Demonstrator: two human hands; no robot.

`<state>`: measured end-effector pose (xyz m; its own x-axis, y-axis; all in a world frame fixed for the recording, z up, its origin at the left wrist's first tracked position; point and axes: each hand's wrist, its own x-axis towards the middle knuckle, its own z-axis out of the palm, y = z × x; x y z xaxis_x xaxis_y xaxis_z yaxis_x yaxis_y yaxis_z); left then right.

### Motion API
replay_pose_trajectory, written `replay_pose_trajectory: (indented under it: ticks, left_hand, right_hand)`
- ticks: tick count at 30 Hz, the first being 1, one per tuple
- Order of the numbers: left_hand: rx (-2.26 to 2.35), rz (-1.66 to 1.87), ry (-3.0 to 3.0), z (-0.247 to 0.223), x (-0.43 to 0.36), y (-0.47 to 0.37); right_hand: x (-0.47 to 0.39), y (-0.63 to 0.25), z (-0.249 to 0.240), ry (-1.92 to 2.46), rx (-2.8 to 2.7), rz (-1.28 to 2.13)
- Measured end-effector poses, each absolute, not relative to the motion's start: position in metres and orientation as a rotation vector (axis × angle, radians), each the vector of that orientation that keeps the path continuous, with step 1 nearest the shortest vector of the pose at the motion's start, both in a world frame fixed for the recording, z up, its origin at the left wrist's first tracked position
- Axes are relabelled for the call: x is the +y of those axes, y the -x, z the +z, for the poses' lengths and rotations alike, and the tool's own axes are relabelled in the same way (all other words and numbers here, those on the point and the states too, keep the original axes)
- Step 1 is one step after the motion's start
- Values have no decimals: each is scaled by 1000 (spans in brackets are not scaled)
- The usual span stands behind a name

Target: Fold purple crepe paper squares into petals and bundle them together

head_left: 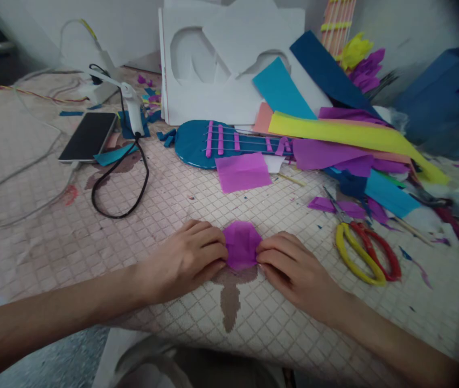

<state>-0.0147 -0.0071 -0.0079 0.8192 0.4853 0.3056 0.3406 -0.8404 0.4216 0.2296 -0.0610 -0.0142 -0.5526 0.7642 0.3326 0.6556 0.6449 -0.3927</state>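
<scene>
A small purple paper piece (242, 245) with folded corners lies between my two hands near the table's front edge. My left hand (191, 258) pinches its left side, fingers together. At its right side, my right hand (292, 267) grips the edge between thumb and fingers. Beyond them lies a flat purple paper square (242, 173), below a blue guitar-shaped piece (195, 143) with purple strips and thin strings. Scissors (361, 250) with yellow and red handles rest to the right of my right hand.
A phone (89, 137) with a cable and a white device (133, 108) with a black loop are at the left. White foam packaging (229, 81) stands at the back. Yellow paper (334, 131) and other coloured strips pile up at the right, near a blue bag (439, 97).
</scene>
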Motion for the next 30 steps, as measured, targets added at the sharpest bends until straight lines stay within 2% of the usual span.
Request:
replay_pose_trajectory:
  ticks: [12,30]
  left_hand:
    - [743,582,-2438,-10,-8,9]
    - [907,607,-2251,-9,-12,4]
  right_hand:
    - [-64,-219,-8,1308,-2165,601]
    - [-63,-213,-8,1486,-2040,678]
